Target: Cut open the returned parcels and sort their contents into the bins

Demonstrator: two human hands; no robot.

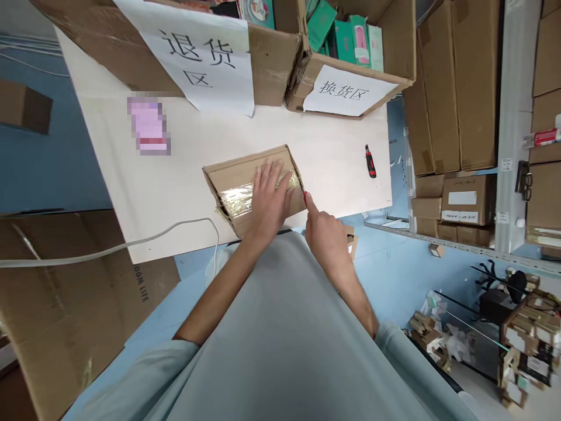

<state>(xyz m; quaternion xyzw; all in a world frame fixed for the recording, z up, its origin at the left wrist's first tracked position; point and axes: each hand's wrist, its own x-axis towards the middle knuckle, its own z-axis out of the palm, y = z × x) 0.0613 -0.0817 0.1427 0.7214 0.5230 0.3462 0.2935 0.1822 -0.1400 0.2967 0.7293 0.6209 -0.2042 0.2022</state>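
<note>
- Bright, even light on the white counter [350, 146]
- Glare on the shiny tape [236, 200], near the counter's front edge
- 1 pink patch [149, 126] pixelated by its left edge
- Wide-angle distortion outward

A parcel [239, 169] on a table [342, 137], bins [270, 64] behind
The cutter [370, 162] lies right of the parcel, small boxes [344, 42] in the right bin [302, 88], shelves [508, 175] right of the table.

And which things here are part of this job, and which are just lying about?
Seemingly in use:
- taped cardboard box, under left hand
- small red object, in right hand

Probably lying about:
- red-and-black cutter
- blurred pink item
- cable
</note>
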